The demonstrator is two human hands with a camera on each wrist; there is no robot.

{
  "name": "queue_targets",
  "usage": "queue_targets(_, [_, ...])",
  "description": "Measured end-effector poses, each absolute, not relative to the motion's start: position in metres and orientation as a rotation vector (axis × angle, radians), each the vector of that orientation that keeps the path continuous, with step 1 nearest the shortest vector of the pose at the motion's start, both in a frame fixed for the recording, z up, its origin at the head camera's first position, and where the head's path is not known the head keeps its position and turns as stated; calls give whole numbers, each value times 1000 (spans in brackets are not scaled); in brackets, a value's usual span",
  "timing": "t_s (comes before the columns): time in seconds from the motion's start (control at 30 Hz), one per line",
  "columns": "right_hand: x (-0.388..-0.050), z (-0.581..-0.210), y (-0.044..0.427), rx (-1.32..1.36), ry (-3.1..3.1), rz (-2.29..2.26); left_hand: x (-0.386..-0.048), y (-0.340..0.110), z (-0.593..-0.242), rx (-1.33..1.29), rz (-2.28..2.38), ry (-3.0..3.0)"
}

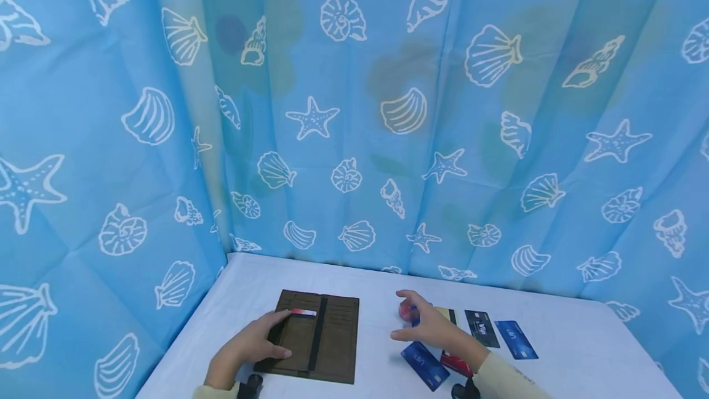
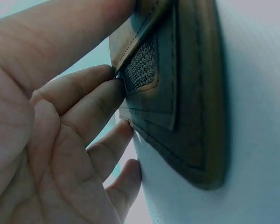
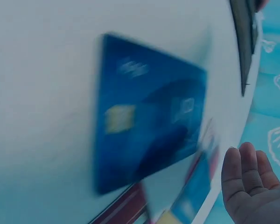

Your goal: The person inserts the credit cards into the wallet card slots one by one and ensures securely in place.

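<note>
A brown wallet [image 1: 339, 340] lies spread flat with a dark strap [image 1: 317, 332] down its middle. One red, white and blue card [image 1: 304, 312] pokes out of a left-side slot. At the wallet's left edge, my left hand [image 1: 252, 342] holds on, with thumb and fingers at the leather; the left wrist view shows fingertips by a mesh window [image 2: 142, 67]. My right hand [image 1: 434, 327] hovers over the loose cards, thumb and fingers apart, holding nothing. Below it lies a blue card [image 1: 424, 364], large in the right wrist view. The hand partly hides a red card [image 1: 457, 363] and a yellowish card [image 1: 446, 313].
A black VIP card [image 1: 482, 328] and another blue card [image 1: 516, 339] lie to the right on the white table [image 1: 581, 350]. Something red and blue [image 1: 407, 310] shows behind the right fingers. A blue shell-print curtain [image 1: 354, 140] stands behind and at the left.
</note>
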State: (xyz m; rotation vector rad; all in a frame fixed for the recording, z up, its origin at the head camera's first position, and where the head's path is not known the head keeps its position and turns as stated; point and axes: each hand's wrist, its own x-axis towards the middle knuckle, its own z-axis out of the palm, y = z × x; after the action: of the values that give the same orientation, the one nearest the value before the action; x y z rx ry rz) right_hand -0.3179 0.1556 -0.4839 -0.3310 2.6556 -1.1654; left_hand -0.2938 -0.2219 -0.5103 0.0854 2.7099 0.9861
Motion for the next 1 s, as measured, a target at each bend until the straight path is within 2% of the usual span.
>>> queue_targets(1.0, [-305,-487,234,-178,2637,-1127,-292,-220,-507,57,1004,2697])
